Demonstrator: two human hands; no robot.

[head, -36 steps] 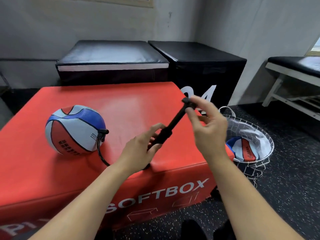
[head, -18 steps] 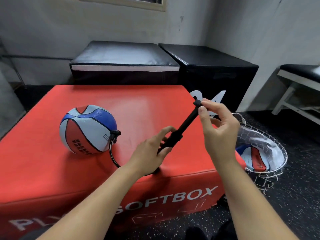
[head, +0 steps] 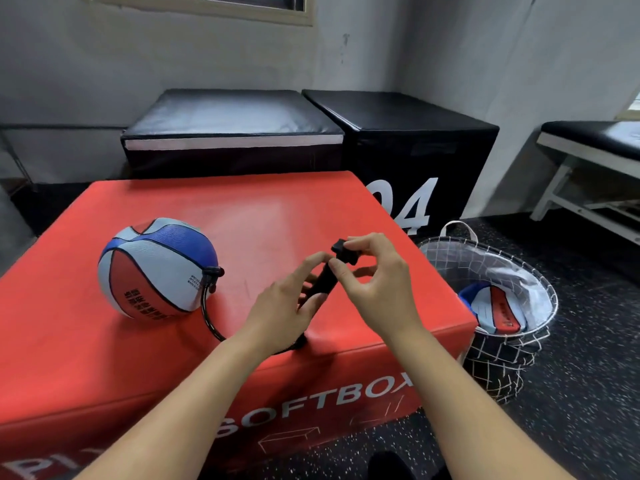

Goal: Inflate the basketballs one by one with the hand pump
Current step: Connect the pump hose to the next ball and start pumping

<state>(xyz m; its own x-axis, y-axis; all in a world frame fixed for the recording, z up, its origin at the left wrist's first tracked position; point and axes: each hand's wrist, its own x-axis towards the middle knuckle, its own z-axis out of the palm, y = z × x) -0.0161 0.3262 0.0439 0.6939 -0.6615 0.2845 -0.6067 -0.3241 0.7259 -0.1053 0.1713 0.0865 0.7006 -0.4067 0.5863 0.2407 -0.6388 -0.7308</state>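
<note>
A red, white and blue basketball [head: 157, 268] sits on the left of the red soft box [head: 242, 216]. A black hose [head: 207, 318] runs from the ball's right side to a black hand pump [head: 325, 282] over the box's front right part. My left hand [head: 284, 303] grips the pump's barrel, which it mostly hides. My right hand [head: 374, 282] pinches the pump's handle [head: 343, 251], pushed down close to the barrel. A second, flat ball [head: 491, 308] of the same colours lies in the wire basket [head: 540, 289] on the floor to the right.
Two black padded boxes [head: 235, 133] stand behind the red one; the right one [head: 415, 150] bears a white "04". A white-framed bench [head: 595, 150] with a black pad is at the far right. The floor is dark speckled rubber.
My right hand has pushed the pump handle down into the barrel, so the rod that showed before is gone. The left hand stays on the barrel. The ball has not moved.
</note>
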